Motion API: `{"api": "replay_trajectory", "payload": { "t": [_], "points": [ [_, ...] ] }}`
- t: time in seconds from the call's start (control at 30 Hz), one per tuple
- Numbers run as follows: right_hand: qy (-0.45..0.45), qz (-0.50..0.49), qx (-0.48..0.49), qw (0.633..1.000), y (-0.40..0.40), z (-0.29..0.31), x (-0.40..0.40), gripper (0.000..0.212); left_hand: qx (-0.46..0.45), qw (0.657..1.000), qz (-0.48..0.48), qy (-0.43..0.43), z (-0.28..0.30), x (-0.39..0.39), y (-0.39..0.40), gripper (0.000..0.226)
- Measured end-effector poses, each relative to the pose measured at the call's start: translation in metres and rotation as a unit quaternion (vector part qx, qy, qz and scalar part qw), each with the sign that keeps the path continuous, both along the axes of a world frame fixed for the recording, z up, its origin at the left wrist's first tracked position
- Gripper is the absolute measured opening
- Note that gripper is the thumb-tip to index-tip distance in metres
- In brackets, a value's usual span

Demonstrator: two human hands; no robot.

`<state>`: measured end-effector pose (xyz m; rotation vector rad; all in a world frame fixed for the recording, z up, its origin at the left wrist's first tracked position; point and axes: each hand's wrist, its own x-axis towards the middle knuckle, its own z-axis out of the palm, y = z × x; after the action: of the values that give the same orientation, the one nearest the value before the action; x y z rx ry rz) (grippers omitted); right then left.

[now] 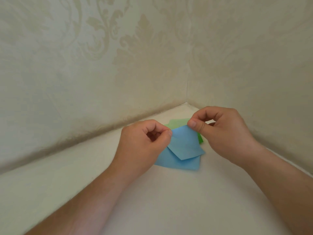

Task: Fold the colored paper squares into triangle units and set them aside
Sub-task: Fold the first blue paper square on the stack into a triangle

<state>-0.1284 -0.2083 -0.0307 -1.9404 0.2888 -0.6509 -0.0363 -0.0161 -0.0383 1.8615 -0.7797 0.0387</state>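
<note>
Blue paper square [185,145]: 1 sheet, being held just above the white table [169,200] near its far corner, where the 2 papered walls [84,65] are meeting. Left hand [144,143] is pinching the sheet's left corner between thumb and forefinger; right hand [223,131] is pinching the upper corner the same way, remaining fingers curled. Sheet is hanging tilted, 1 point facing the person.

Blue stack [179,164]: lying flat on the table directly beneath the held sheet. Count cannot be told.

Green papers [179,123]: lying behind the blue ones, toward the far corner, partly hidden.

No finished triangle units are showing.

Risks, as judged: corners being brought together off-line, giving a skewed crease; thin paper slipping from a light pinch; a 2nd sheet clinging underneath and being folded in.
</note>
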Motion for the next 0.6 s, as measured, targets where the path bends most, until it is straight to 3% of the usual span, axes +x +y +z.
{"api": "replay_trajectory", "payload": {
  "t": [0.17, 0.3, 0.43, 0.53, 0.6],
  "points": [
    [0.035, -0.024, 0.001, 0.999, -0.003, -0.001, 0.004, 0.017, 0.015, 0.997, -0.047, -0.057, -0.004, -0.001, 0.000, 0.013],
    [0.098, 0.064, 0.158, 0.981, -0.001, 0.003, 0.003, 0.017, 0.017, 0.986, -0.090, -0.139, -0.006, 0.002, 0.002, 0.033],
    [0.165, 0.124, 0.255, 0.945, -0.002, 0.008, -0.002, 0.018, -0.026, 0.977, -0.101, -0.188, -0.009, 0.008, 0.000, 0.011],
    [0.154, 0.116, 0.244, 0.950, 0.000, 0.008, -0.001, 0.020, -0.043, 0.977, -0.094, -0.188, -0.009, 0.011, 0.001, 0.009],
    [0.117, 0.062, 0.176, 0.975, -0.002, 0.005, 0.002, 0.020, -0.037, 0.979, -0.072, -0.188, -0.010, 0.012, 0.001, 0.008]
  ]
}}
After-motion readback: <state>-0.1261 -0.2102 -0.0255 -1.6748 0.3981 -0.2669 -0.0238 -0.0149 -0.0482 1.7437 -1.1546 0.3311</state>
